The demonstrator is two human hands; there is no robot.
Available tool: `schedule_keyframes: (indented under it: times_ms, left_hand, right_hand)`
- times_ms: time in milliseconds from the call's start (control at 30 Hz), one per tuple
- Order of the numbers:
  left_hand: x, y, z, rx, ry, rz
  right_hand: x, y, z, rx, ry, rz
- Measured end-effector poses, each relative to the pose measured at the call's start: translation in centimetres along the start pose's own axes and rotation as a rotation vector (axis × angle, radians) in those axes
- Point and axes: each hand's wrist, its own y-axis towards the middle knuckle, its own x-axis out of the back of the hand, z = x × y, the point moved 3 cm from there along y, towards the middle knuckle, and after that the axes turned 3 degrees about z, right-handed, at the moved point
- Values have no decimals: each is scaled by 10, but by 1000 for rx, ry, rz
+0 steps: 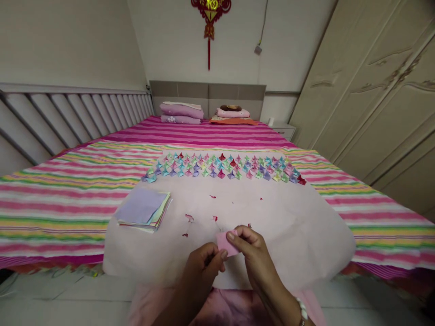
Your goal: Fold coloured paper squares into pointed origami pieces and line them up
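Observation:
A small folded piece of pink paper [227,244] is held up between both my hands, just above the pale sheet [292,226]. My left hand [205,265] pinches its lower left edge between thumb and fingers. At its upper right, my right hand [251,246] grips it with the thumb on top and fingers behind. To the left lies a stack of square coloured paper [144,208] with a lavender sheet uppermost. Several rows of small folded paper pieces [220,173] in many colours stand along the far side of the sheet.
Small red and pink scraps [189,218] are scattered on the sheet. Beneath it is a striped bedspread [57,194]. Folded bedding [181,112] sits by the headboard [238,94]. A railing [78,113] stands at left, a wardrobe [367,90] at right.

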Motion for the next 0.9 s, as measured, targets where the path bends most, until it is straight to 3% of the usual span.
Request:
schedule_keyframes:
  times_ms: [200, 333, 567, 733, 900]
  left_hand:
    - [3, 0, -2, -42, -11, -78]
    - [7, 0, -2, -52, -23, -141]
    - [2, -2, -2, -95, -35, -210]
    - [0, -1, 2, -96, -71, -194]
    - [-1, 0, 3, -134, -88, -106]
  right_hand:
    - [-1, -2, 1, 81, 47, 30]
    - [4, -7, -1, 154, 23, -24]
    - [4, -9, -5, 130, 17, -33]
    - [2, -9, -5, 104, 14, 13]
    - [2, -9, -3, 80, -12, 65]
